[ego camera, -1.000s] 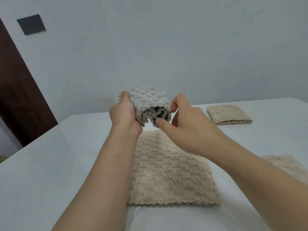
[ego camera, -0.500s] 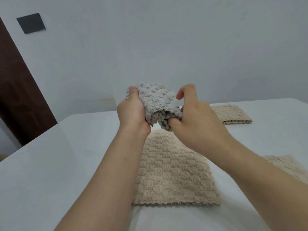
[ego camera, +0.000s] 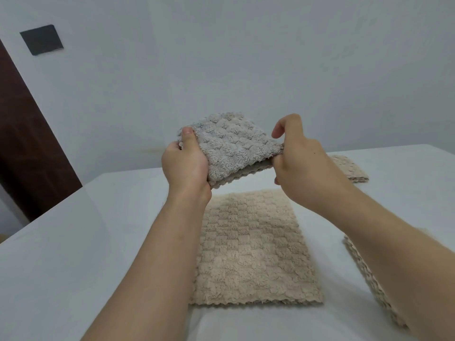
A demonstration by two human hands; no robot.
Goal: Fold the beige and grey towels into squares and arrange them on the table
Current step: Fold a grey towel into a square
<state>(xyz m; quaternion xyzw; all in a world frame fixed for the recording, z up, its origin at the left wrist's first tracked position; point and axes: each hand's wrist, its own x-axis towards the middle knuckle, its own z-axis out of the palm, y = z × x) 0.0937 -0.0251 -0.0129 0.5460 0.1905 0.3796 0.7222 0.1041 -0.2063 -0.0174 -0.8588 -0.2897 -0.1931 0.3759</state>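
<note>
A folded grey towel (ego camera: 231,146) is held in the air above the table between both hands. My left hand (ego camera: 187,166) grips its left edge with the thumb on top. Its right edge is pinched by my right hand (ego camera: 300,158). Below them a beige towel (ego camera: 253,252) lies flat on the white table (ego camera: 73,254), folded into a rectangle. A second beige towel (ego camera: 352,168), folded small, lies at the far right, partly hidden by my right hand. A third beige towel (ego camera: 369,279) shows at the near right, mostly covered by my right forearm.
A pale wall rises behind the table's far edge, with a dark square plate (ego camera: 41,39) on it at upper left. A dark brown door (ego camera: 27,143) stands at the left, beyond the table's left edge.
The grey towel was bunched tight between my hands. It has since been spread wider, my right hand moving right and my left hand holding its left edge, and it sits a little higher.
</note>
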